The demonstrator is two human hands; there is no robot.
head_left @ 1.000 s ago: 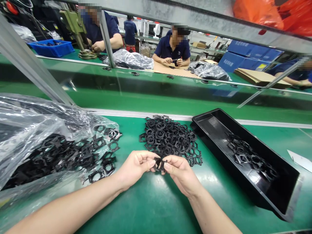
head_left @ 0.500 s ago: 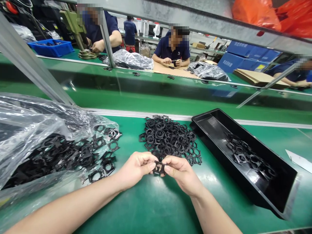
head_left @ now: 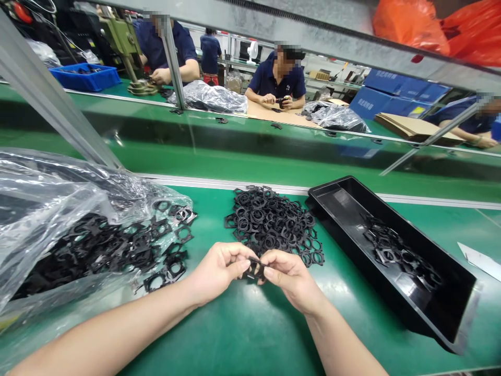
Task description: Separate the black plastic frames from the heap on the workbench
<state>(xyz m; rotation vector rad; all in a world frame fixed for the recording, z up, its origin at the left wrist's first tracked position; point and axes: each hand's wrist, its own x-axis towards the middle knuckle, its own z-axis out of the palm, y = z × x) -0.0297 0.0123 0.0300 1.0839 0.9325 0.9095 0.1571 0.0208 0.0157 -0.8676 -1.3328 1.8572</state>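
Observation:
Between my two hands is a small black plastic ring-shaped part (head_left: 255,268), partly covered by the fingers. My left hand (head_left: 224,269) pinches its left side between thumb and fingers. The right side is pinched by my right hand (head_left: 289,274). Just beyond the hands lies a heap of black ring parts (head_left: 270,216) on the green table (head_left: 235,334). To the left, more black frame-like parts (head_left: 113,245) spill from a clear plastic bag (head_left: 50,183). A black tray (head_left: 348,261) on the right holds several joined-looking black parts (head_left: 399,253).
A metal post (head_left: 58,89) slants up at the left, and a metal beam (head_left: 313,31) crosses overhead. Across the green divider (head_left: 235,151) co-workers sit at another bench. A white sheet (head_left: 481,260) lies at the far right.
The black part has tilted slightly between my fingers. Both hands stay in nearly the same place, and the view has shifted a little.

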